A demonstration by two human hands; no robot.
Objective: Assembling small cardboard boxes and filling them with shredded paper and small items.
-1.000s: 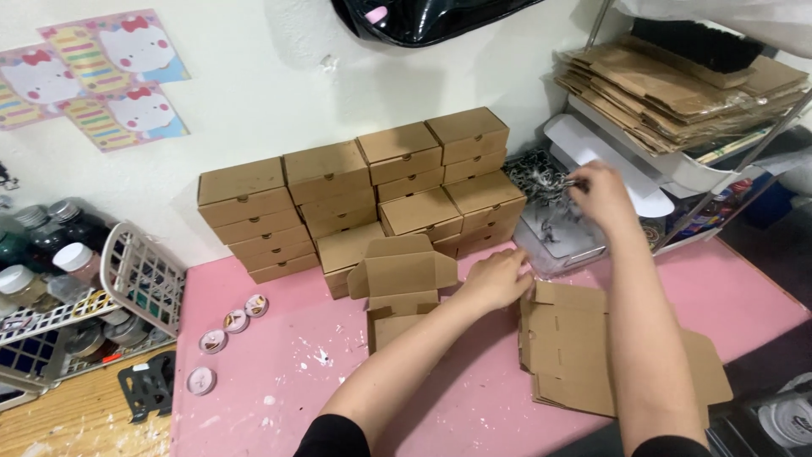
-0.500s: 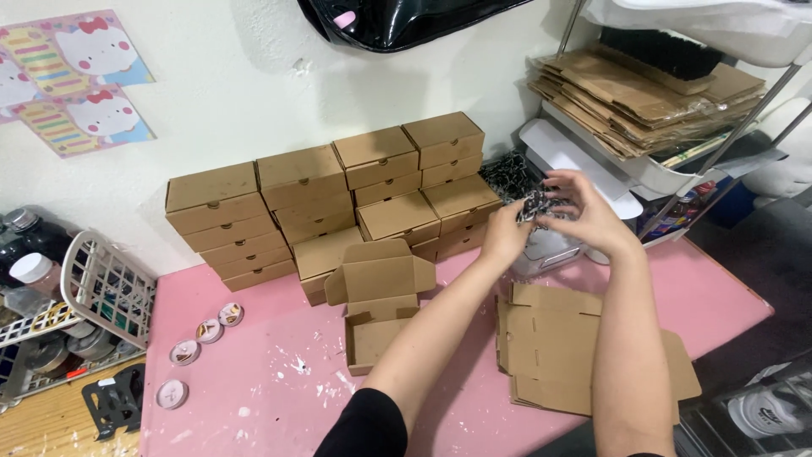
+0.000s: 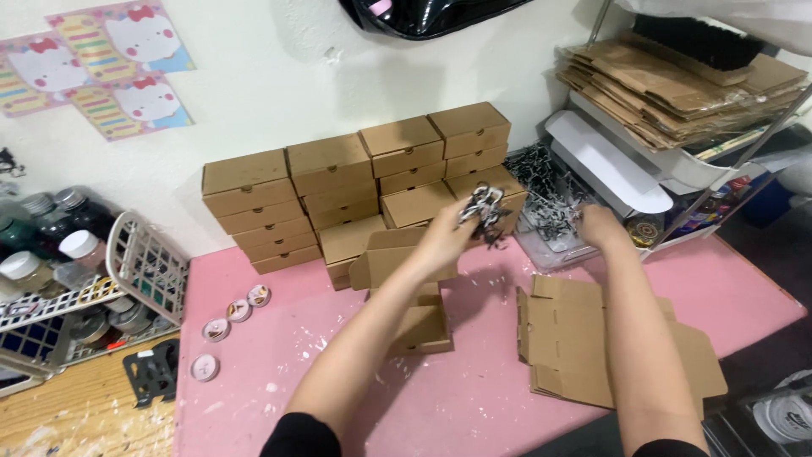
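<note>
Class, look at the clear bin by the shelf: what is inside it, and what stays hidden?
The clear bin holds black-and-white shredded paper filler, heaped above its rim. The right hand reaches into it, covering part of the heap. The bin's bottom and anything beneath the filler cannot be seen.

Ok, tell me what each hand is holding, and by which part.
Left hand pinches a bunch of black-and-white shredded paper strips from below. Right hand reaches into the clear bin of strips; its grip cannot be told.
</note>
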